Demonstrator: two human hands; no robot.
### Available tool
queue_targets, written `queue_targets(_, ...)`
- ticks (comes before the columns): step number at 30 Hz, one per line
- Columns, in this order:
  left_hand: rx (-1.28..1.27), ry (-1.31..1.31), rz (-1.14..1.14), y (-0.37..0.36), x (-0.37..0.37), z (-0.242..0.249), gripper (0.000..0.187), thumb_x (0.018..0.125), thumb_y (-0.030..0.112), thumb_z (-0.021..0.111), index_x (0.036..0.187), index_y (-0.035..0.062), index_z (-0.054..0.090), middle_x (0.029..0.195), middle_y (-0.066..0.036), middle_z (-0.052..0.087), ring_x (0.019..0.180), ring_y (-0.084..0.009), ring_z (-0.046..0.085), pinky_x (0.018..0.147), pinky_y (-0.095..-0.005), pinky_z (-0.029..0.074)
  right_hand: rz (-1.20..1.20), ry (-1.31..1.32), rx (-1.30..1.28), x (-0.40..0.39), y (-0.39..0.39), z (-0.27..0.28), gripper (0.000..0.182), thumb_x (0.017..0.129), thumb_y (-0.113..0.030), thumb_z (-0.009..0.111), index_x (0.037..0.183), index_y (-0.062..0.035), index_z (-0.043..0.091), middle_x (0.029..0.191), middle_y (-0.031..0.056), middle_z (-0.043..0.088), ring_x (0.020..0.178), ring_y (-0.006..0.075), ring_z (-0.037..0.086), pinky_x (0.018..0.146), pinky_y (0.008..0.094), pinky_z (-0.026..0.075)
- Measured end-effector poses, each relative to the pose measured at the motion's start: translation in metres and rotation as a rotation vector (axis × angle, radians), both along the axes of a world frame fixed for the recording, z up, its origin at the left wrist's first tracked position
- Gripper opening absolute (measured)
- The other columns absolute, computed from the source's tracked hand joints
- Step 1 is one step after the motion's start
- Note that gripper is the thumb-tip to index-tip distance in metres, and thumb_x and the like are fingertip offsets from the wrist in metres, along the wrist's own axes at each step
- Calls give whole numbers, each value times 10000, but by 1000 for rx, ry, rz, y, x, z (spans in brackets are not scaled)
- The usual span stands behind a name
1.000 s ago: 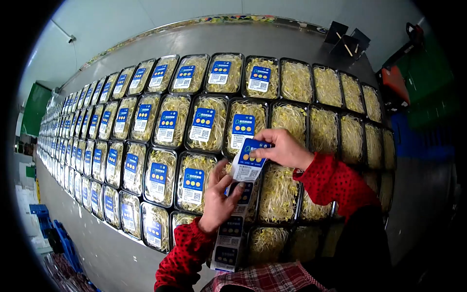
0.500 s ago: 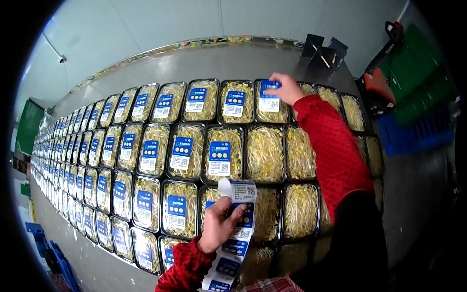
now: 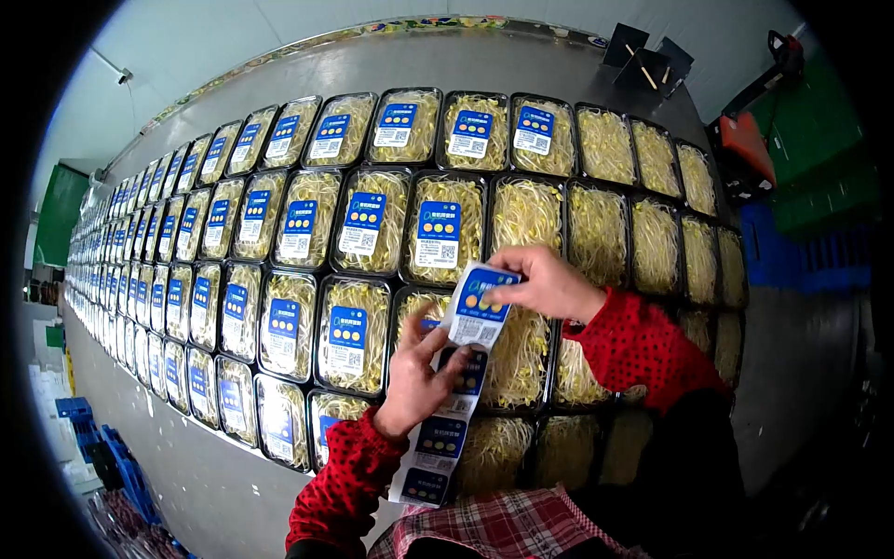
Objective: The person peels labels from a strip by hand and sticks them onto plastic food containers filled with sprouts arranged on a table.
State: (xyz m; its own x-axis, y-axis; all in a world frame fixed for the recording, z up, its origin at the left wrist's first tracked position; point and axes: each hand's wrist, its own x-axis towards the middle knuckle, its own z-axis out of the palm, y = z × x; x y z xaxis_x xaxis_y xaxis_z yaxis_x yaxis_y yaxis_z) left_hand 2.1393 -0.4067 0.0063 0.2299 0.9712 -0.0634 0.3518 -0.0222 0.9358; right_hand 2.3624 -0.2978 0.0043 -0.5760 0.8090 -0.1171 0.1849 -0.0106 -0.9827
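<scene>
A strip of blue and white labels (image 3: 440,438) hangs from my left hand (image 3: 416,373), whose fingers and thumb close on it. At the strip's upper end, my right hand (image 3: 548,284) pinches the top label between thumb and fingers. Both hands are above rows of black trays of bean sprouts. A labelled tray (image 3: 436,226) lies just beyond the strip. Behind my right hand is a tray without a label (image 3: 526,212). The back-row tray (image 3: 543,135) bears a label on its top.
Labelled trays (image 3: 300,221) run far to the left on the grey table (image 3: 307,74). Unlabelled trays (image 3: 654,247) lie at the right. Dark panels (image 3: 643,61) stand at the back right, near a red and black device (image 3: 748,149) and green crates (image 3: 819,140).
My right hand has come back from the back-row tray, leaving a label there, and now holds the strip's top label. The view has shifted, so the trays appear higher.
</scene>
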Motion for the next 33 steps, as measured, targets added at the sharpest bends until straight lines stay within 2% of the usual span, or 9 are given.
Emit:
queue_targets(2, 431, 297, 34, 5, 2, 4, 207, 913, 72, 689, 1106, -2, 678, 1225, -192, 571, 1128, -276, 580, 948, -361, 461, 22, -52, 65, -7, -25, 6, 211, 817, -122, 797, 917, -11, 648, 793, 38, 679, 710, 101, 608, 669, 291, 510)
queue_targets(7, -281, -207, 175, -9, 14, 19, 162, 905, 116, 747, 872, -21, 666, 733, 36, 608, 663, -28, 509, 555, -227, 448, -99, -41, 353, -7, -49, 18, 112, 835, -123, 772, 898, -40, 731, 834, 60, 744, 704, 185, 698, 626, 306, 541)
queue_targets(11, -395, -208, 218, -44, 11, 13, 203, 915, 138, 741, 854, -44, 672, 713, 17, 627, 664, -18, 481, 554, -225, 433, -251, -184, 374, 26, 38, 47, 112, 863, -132, 730, 894, -25, 721, 824, 84, 733, 752, 117, 676, 647, 316, 530)
queue_targets(16, -87, -192, 169, -50, 7, -10, 182, 922, 95, 715, 877, -53, 620, 726, -64, 601, 679, -90, 494, 605, -262, 443, -216, -656, 644, 40, 87, -52, 388, 738, -290, 822, 1040, -97, 669, 889, 138, 717, 819, 286, 696, 736, 420, 515)
queue_targets(18, -172, -120, 138, -56, -1, -1, 147, 919, 59, 694, 934, -56, 604, 795, -122, 569, 723, -158, 512, 658, -305, 447, -231, -940, 551, 27, 65, -21, 652, 706, -377, 846, 1231, -91, 586, 1161, 198, 638, 1029, 347, 629, 831, 493, 473)
queue_targets(21, -46, -198, 116, -63, -2, -18, 116, 921, 42, 670, 949, -47, 600, 808, -139, 570, 709, -246, 541, 661, -327, 447, -155, -636, 340, 21, 26, -14, 780, 736, -427, 843, 1312, 0, 536, 1138, 171, 630, 964, 287, 628, 853, 419, 518)
queue_targets(24, -71, -153, 69, -74, -1, 0, 146, 912, 45, 671, 1037, -23, 640, 871, -162, 614, 797, -282, 613, 713, -350, 481, 231, -62, -230, -1, -55, -11, 365, 856, -166, 777, 1151, 4, 645, 933, 97, 698, 862, 152, 656, 781, 297, 537)
queue_targets(29, 315, 204, 42, -105, -4, 8, 226, 759, 66, 797, 939, -8, 681, 1306, -230, 552, 1166, -408, 562, 915, -428, 495, 89, -110, -28, -17, -138, 12, 275, 787, -183, 834, 918, -9, 666, 696, 35, 636, 628, 89, 567, 594, 285, 467)
queue_targets(33, -331, -126, 87, -140, -3, 4, 167, 871, 47, 739, 1001, -40, 683, 929, -100, 686, 860, -164, 649, 750, -302, 529, 121, -121, 195, -15, -161, 24, 184, 798, -114, 811, 911, -29, 693, 806, 77, 724, 711, 101, 671, 615, 270, 505)
